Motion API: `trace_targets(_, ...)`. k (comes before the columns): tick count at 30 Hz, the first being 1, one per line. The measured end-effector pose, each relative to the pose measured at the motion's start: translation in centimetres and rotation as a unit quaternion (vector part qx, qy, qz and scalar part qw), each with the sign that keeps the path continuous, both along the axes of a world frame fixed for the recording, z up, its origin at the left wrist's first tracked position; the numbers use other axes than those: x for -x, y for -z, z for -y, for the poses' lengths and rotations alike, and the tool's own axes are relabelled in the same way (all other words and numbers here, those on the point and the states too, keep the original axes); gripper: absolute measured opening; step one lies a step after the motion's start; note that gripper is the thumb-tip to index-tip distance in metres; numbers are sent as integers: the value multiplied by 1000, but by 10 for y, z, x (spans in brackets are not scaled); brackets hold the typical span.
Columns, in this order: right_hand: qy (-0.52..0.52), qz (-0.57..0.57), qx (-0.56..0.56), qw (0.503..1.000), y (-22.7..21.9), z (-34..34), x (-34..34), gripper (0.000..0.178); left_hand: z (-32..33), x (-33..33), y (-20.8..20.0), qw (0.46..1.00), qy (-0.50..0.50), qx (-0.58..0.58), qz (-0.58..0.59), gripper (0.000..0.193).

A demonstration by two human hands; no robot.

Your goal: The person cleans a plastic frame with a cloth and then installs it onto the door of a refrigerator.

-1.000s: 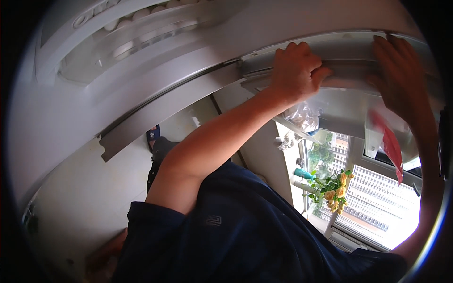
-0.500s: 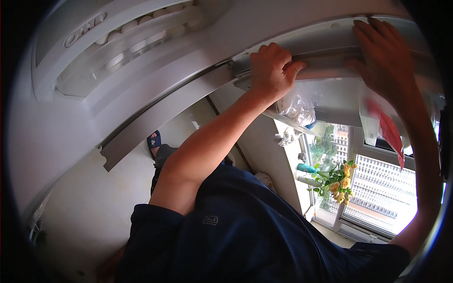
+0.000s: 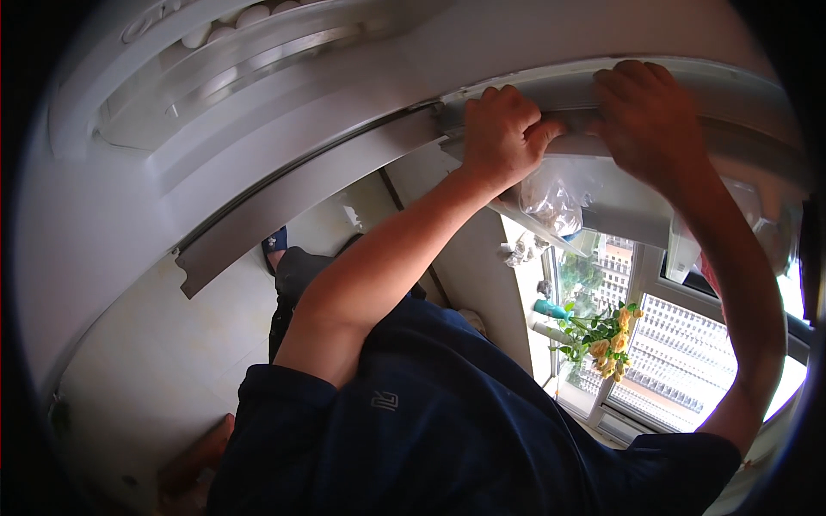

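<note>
My left hand is closed over the edge of a grey, curved fridge panel, its thumb pointing right along the underside. To its right, my right hand grips the same panel with fingers curled over the top. Whether the panel belongs to a drawer or a shelf I cannot tell. Just below the left hand hangs a clear plastic bag, its contents hard to make out. A flat grey metal strip runs from beside my left hand down along the white door.
The white fridge door stands at the left, with a clear egg rack holding several eggs. Below is the pale floor. Yellow flowers stand by a bright window at the right.
My right hand has slid left along the panel, closer to my left hand, and its fingers are more curled. The left hand keeps its grip. The whole view has shifted slightly.
</note>
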State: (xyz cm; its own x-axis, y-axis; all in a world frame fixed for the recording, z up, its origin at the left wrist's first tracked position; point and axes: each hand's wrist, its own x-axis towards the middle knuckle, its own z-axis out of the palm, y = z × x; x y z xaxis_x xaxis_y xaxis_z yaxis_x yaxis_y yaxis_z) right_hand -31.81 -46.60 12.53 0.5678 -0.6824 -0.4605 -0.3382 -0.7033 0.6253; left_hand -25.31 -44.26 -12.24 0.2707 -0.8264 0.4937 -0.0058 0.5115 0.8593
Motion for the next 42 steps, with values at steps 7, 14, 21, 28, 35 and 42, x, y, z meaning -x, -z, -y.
trace_targets(7,-48,17,10,999,18,-1,11,45,-5,-2,40,1000,11,-21,-1,40)
trace_targets(14,-5,-74,5,997,23,1,-2,42,-11,2,55,996,22,-83,-22,36)
trace_targets(21,-95,-68,7,993,30,6,-9,20,-29,3,102,943,155,-258,-144,43)
trace_targets(28,-94,-66,-19,993,39,6,-5,21,-35,14,121,919,156,-298,-206,42)
trace_targets(35,-117,-27,-50,992,49,13,-3,23,-35,10,119,861,209,-346,-309,29)
trace_targets(42,-11,-83,-80,993,52,12,-10,35,-35,12,127,839,240,-340,-350,32)
